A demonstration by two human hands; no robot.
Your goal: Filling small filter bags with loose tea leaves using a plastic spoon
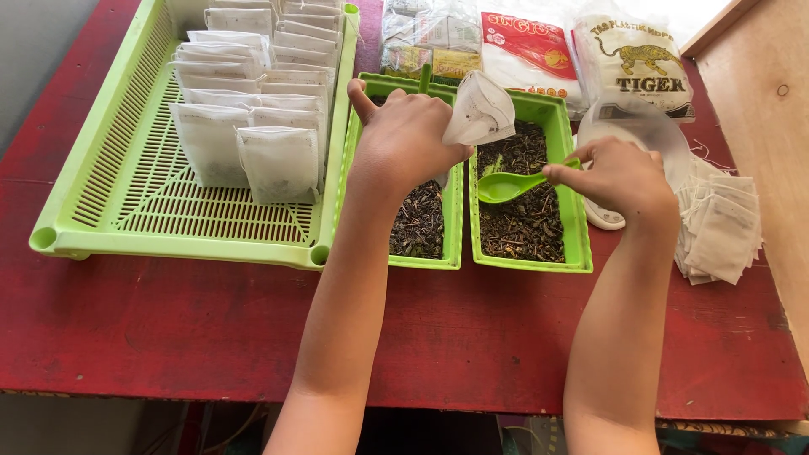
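My left hand (410,135) is up over the two small green tubs, fingers pinched together on the edge of a white paper sachet (479,109), which hangs open-mouthed and tilted just above the right-hand tub (577,221). My right hand (621,175) is clamped on the handle of a green plastic spoon (509,186), thumb and fingers closed round it, and the bowl of the spoon sits low over that same tub, just under the sachet. The tub holds a dark layer of loose dried leaves, thick along the middle with green floor showing near the top. The left-hand tub (455,221), touching it side by side, also carries dark leaves, half hidden under my left wrist. Off to my left, the big slotted green tray (109,168) is stacked with rows of filled white sachets (253,101), standing up and leaning on one another toward its far end. By my right wrist, a loose pile of flat empty sachets (720,227) lies on the red counter (211,329). At the back sit plastic-wrapped packets (539,50), just beyond the tubs.
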